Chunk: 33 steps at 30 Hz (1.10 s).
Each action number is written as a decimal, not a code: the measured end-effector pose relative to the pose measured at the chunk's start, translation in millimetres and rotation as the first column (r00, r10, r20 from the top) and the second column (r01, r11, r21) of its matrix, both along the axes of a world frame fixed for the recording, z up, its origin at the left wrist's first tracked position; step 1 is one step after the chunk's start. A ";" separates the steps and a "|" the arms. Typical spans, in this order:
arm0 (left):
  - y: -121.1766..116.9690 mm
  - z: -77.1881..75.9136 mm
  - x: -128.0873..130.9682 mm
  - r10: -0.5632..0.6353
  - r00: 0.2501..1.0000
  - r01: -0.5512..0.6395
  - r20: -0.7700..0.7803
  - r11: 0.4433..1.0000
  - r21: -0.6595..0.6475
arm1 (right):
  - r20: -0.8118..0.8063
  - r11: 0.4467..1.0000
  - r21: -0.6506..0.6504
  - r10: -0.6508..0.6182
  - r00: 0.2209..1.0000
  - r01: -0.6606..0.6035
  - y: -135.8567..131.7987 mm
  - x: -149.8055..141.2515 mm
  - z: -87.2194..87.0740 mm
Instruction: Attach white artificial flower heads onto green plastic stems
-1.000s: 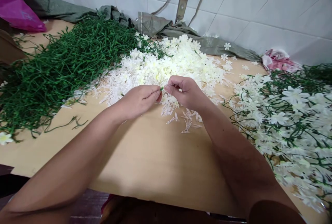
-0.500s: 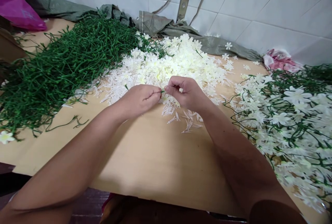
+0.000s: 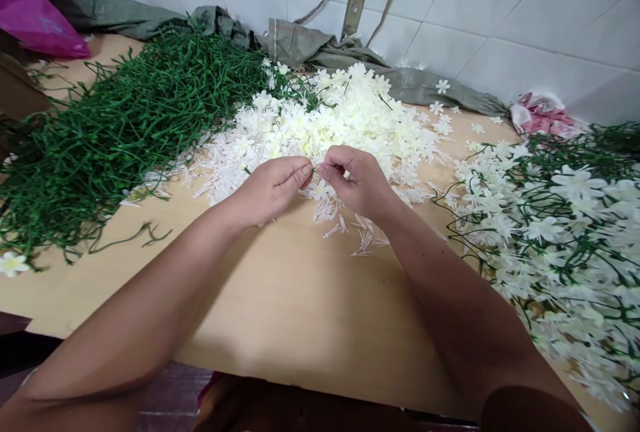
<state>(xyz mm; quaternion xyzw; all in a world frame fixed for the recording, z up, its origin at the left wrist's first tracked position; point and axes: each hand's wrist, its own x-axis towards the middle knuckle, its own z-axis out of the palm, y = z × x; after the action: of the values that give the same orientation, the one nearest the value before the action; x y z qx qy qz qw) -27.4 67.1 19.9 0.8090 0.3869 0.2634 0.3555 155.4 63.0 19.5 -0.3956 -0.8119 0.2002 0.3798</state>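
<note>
My left hand point(image 3: 277, 185) is closed in a pinch around a green plastic flower stem point(image 3: 314, 169), and just a bit of it shows at the fingertips. Thumb and forefinger of my right hand point(image 3: 360, 179) press together right beside that end; what they grip is too small and covered to make out. Both hands meet over the front edge of a heap of white artificial flower heads point(image 3: 345, 115). Thin white stamen sticks point(image 3: 225, 165) lie beyond my left hand, and several more point(image 3: 367, 235) are scattered below my right wrist.
A thick pile of green stems point(image 3: 135, 119) covers the left. On the right lie stemmed white flowers point(image 3: 565, 245). Grey-green cloth point(image 3: 425, 85) runs along the tiled wall point(image 3: 480, 5), with a pink-and-white bag point(image 3: 545, 115) and a magenta bag point(image 3: 40, 12) at the sides.
The hands stay together in nearly the same place. My left thumb and fingertips have shifted slightly upward, and less green shows between the two hands than half a second ago.
</note>
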 end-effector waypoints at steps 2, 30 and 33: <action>1.3 -1.3 1.4 0.001 1.000 0.000 0.031 1.000 -0.026 | -0.023 1.000 -0.007 -0.013 1.000 0.013 0.0 -2.4 -4.1; -3.1 2.3 12.7 0.007 0.973 0.041 0.230 0.978 -0.205 | -0.382 0.880 -0.428 0.033 0.924 -0.208 3.9 4.5 -6.7; -3.1 1.0 10.5 0.022 0.980 0.010 0.199 0.988 -0.154 | -0.383 0.878 -0.425 0.045 0.923 -0.219 3.1 5.0 -4.1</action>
<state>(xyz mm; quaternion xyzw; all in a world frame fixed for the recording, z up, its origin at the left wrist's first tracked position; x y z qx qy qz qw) -16.9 64.0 20.9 0.7474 0.3708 0.3139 0.4532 160.4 66.1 15.4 -0.3732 -0.6825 0.4820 0.4031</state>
